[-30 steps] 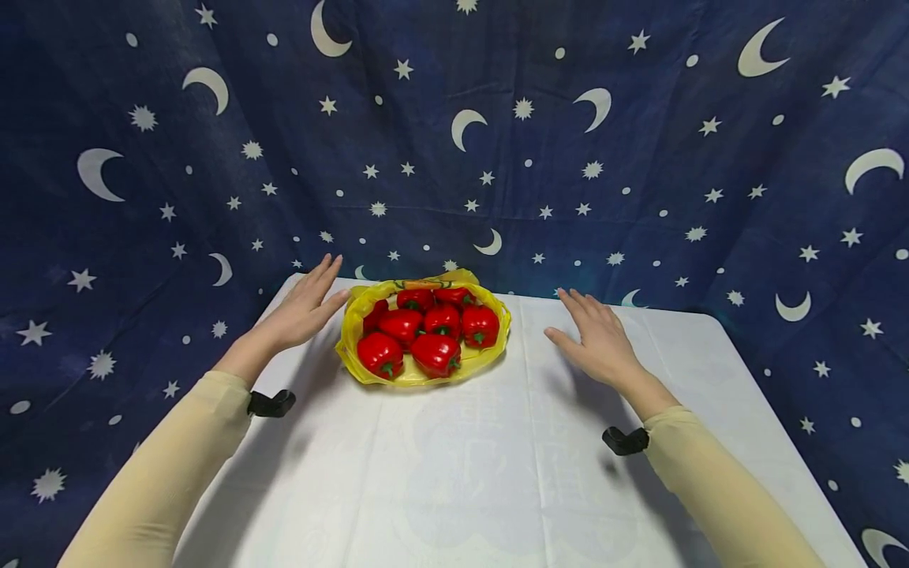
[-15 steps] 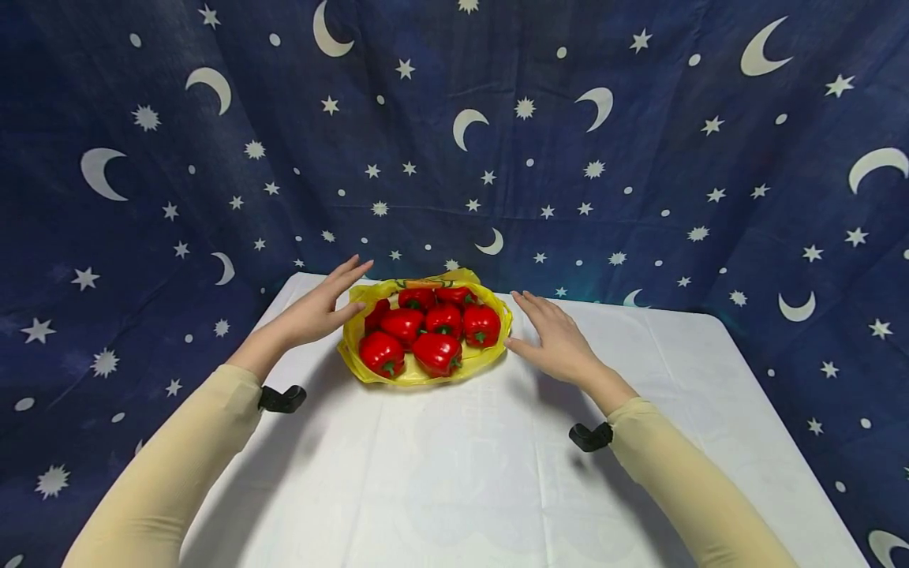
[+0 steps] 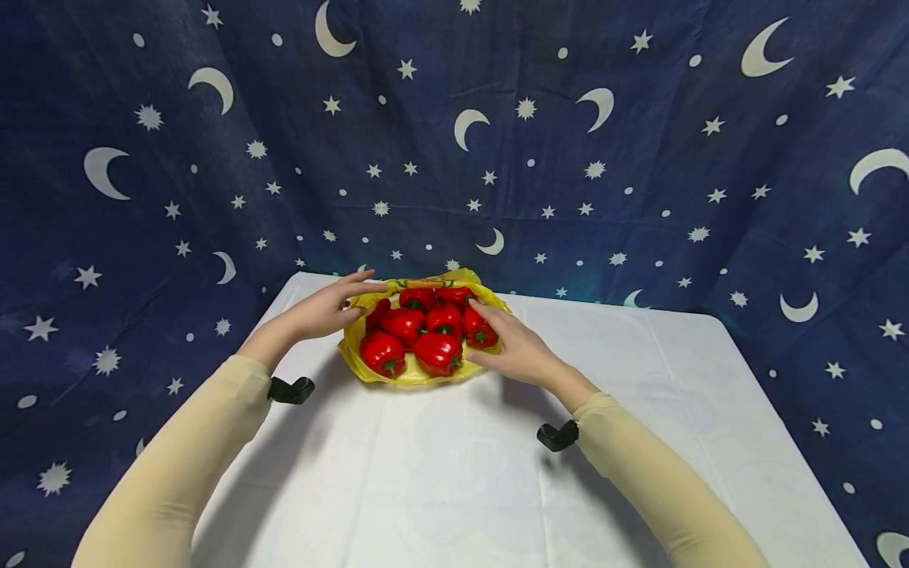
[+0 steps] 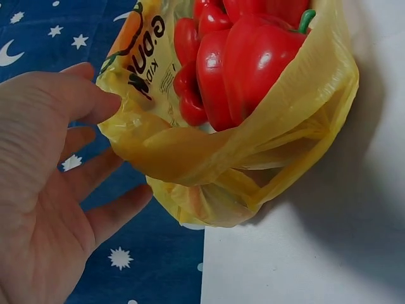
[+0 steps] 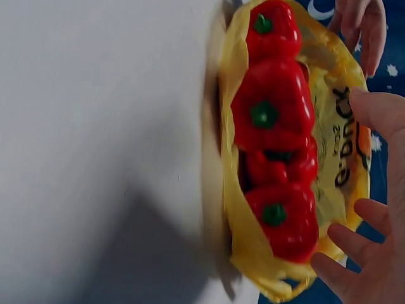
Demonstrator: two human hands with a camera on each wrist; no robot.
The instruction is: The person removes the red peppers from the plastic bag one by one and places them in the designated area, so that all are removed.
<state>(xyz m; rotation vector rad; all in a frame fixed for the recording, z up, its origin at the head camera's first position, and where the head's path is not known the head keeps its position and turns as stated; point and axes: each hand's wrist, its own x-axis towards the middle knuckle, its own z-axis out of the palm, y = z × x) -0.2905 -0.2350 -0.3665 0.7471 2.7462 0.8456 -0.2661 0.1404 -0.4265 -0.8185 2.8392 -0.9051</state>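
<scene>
Bag: a yellow plastic bag (image 3: 423, 371) lies open on the white tablecloth (image 3: 454, 473), just above the centre of the head view, near the table's far edge.
Contents: red bell peppers (image 3: 426, 331) fill it in a loose heap, green stems showing; count uncertain, as some hide behind others.
Left hand: the left hand (image 3: 319, 312) sits at the bag's left rim, centre-left of the head view. In the left wrist view the left hand (image 4: 44, 190) is spread, fingers relaxed, one fingertip touching the crumpled yellow film (image 4: 190, 158); nothing is gripped.
Right hand: the right hand (image 3: 514, 351) rests against the bag's right side beside the nearest pepper (image 3: 479, 330). The right wrist view shows the fingers (image 5: 380, 114) extended along the printed film (image 5: 345, 152), released, not pinching.
Handling note: the film is thin and slack, and the peppers look free to roll. In my judgement, a sound grasp would gather both rims evenly, left and right together, and keep the mouth uppermost so no pepper spills over the low near edge.
Surroundings: dark blue cloth (image 3: 639, 158) with moons and stars hangs behind and beside the table.
</scene>
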